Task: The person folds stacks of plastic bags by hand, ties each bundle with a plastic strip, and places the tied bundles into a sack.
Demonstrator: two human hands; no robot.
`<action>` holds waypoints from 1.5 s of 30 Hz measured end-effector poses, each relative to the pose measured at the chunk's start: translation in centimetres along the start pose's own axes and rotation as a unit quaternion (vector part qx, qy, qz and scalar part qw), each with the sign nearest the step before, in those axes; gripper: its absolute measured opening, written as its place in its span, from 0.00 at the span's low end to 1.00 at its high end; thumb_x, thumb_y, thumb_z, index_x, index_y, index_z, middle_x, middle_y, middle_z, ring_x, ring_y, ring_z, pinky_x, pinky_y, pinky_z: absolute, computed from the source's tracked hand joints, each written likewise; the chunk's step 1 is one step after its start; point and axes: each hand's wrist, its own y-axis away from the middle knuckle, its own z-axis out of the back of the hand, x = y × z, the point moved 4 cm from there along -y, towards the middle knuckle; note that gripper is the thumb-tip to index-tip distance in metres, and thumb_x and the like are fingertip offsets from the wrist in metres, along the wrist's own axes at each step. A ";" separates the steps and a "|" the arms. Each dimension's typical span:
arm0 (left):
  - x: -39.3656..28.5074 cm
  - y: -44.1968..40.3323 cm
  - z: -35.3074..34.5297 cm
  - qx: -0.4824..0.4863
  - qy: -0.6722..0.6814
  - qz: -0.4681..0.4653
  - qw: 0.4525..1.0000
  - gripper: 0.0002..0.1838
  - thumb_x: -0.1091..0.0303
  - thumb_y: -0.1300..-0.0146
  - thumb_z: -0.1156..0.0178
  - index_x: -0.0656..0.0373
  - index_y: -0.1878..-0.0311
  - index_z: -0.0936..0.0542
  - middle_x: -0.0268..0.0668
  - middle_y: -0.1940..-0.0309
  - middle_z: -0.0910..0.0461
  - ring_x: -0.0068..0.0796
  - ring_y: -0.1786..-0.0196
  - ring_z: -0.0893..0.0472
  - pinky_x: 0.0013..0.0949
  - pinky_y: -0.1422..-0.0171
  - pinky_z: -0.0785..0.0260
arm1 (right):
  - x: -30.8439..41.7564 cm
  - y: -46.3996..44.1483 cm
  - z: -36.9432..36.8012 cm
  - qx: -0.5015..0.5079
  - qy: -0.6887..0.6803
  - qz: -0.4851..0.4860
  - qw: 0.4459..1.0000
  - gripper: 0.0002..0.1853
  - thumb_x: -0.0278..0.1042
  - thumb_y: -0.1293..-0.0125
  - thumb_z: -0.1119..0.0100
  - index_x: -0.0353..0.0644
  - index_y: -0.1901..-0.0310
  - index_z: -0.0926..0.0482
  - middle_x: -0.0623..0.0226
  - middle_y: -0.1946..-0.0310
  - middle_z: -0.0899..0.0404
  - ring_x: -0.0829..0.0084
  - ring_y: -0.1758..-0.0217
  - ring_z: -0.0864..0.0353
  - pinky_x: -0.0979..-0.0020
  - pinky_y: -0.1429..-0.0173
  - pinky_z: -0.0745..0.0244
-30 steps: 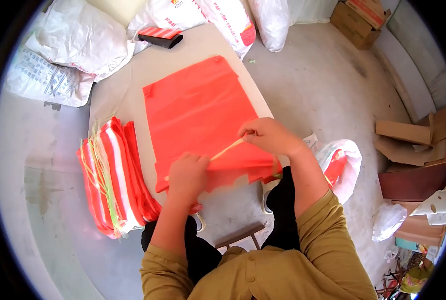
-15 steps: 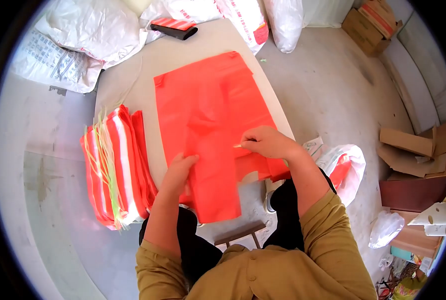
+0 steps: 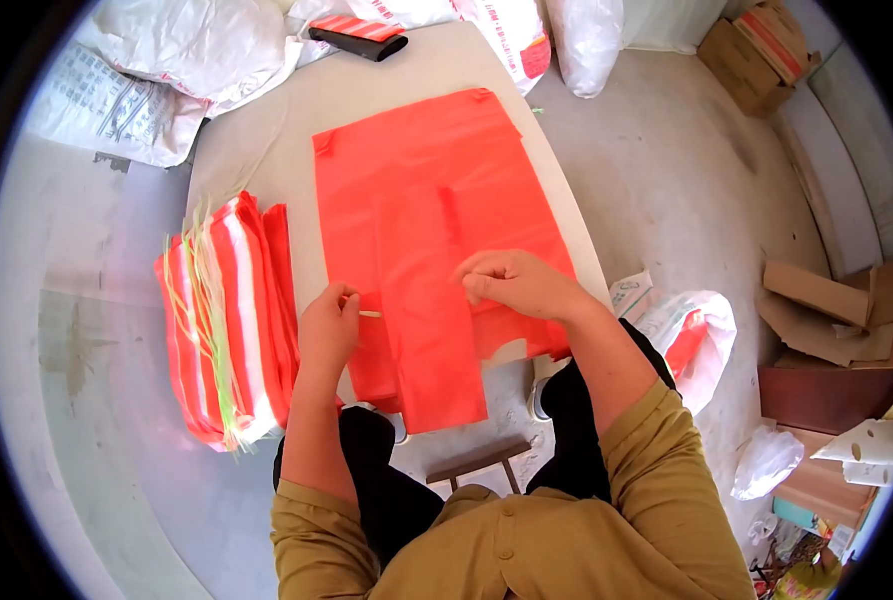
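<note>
On the table lies a flat red plastic bag [image 3: 426, 130], its far edge pointing away from me, with a long folded strip of red plastic [image 3: 431, 330] running down its middle and hanging past the near edge. My left hand [image 3: 331, 318] is closed at the left of this strip, pinching a thin pale stick-like piece [image 3: 369, 314] that points right. Over the right part of the red plastic, my right hand [image 3: 511, 280] has its fingers curled and pressed together; what is in them, if anything, is hidden.
A stack of red-and-white striped bags [image 3: 236, 320] with yellow-green ties hangs at the table's left edge. White sacks [image 3: 196, 50] and a black-and-red bundle [image 3: 358, 37] sit at the far end. An open white bag [image 3: 711, 345] stands right; cardboard boxes [image 3: 751, 60] lie beyond.
My left hand has lifted off the red strip and moved up and left. The pale piece, earlier in my right hand, now shows at my left. The strip lies straighter and flatter.
</note>
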 end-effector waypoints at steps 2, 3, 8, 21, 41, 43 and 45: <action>0.8 -0.5 0.2 0.012 0.111 0.024 0.993 0.08 0.68 0.26 0.40 0.61 0.54 0.17 0.37 0.67 0.15 0.28 0.66 0.18 0.32 0.58 0.27 | 0.7 -0.3 -1.0 -0.006 -0.066 -0.041 0.997 0.15 0.38 0.21 0.44 0.36 0.47 0.16 0.71 0.54 0.15 0.76 0.49 0.19 0.70 0.42 0.24; 1.4 -0.8 0.2 0.035 0.188 0.042 0.981 0.08 0.68 0.26 0.40 0.62 0.54 0.17 0.35 0.67 0.15 0.24 0.65 0.19 0.30 0.58 0.27 | 1.0 -0.6 -1.6 -0.010 -0.098 -0.061 0.993 0.15 0.37 0.21 0.45 0.36 0.45 0.17 0.71 0.52 0.15 0.76 0.48 0.19 0.70 0.41 0.24; 0.3 -0.4 -0.1 0.078 0.343 -0.011 0.936 0.05 0.73 0.27 0.39 0.64 0.55 0.16 0.29 0.66 0.16 0.16 0.62 0.22 0.25 0.56 0.28 | 2.3 -2.6 -5.3 -0.035 0.010 0.126 0.991 0.14 0.32 0.25 0.43 0.37 0.42 0.18 0.66 0.51 0.16 0.68 0.47 0.17 0.65 0.42 0.23; -2.0 1.4 0.5 0.138 0.232 -0.109 0.957 0.18 0.80 0.34 0.37 0.61 0.41 0.21 0.33 0.52 0.19 0.20 0.55 0.21 0.26 0.50 0.26 | 0.4 -5.4 -10.0 -0.017 0.195 0.055 0.979 0.16 0.44 0.22 0.45 0.38 0.58 0.18 0.53 0.66 0.18 0.55 0.59 0.17 0.56 0.56 0.24; -0.5 1.3 -0.8 0.113 0.175 -0.054 0.977 0.04 0.73 0.29 0.35 0.63 0.58 0.18 0.28 0.68 0.20 0.17 0.64 0.25 0.27 0.57 0.30 | 1.6 -4.5 -9.7 -0.126 0.355 0.233 0.897 0.02 0.24 0.37 0.39 0.37 0.64 0.21 0.61 0.60 0.21 0.55 0.55 0.19 0.56 0.57 0.24; -0.3 1.2 -0.8 0.121 0.182 -0.062 0.974 0.04 0.73 0.29 0.35 0.64 0.58 0.18 0.28 0.68 0.20 0.17 0.64 0.25 0.27 0.57 0.30 | 1.3 -4.8 -9.7 -0.082 0.314 0.206 0.923 0.03 0.27 0.37 0.38 0.37 0.66 0.21 0.60 0.62 0.21 0.55 0.55 0.20 0.55 0.57 0.24; -0.1 1.2 -0.9 0.126 0.197 -0.058 0.971 0.04 0.73 0.28 0.36 0.64 0.58 0.18 0.27 0.68 0.20 0.17 0.64 0.25 0.26 0.57 0.30 | 1.1 -5.4 -9.3 0.006 0.258 0.161 0.952 0.06 0.30 0.37 0.36 0.37 0.67 0.20 0.59 0.65 0.22 0.55 0.55 0.20 0.55 0.56 0.24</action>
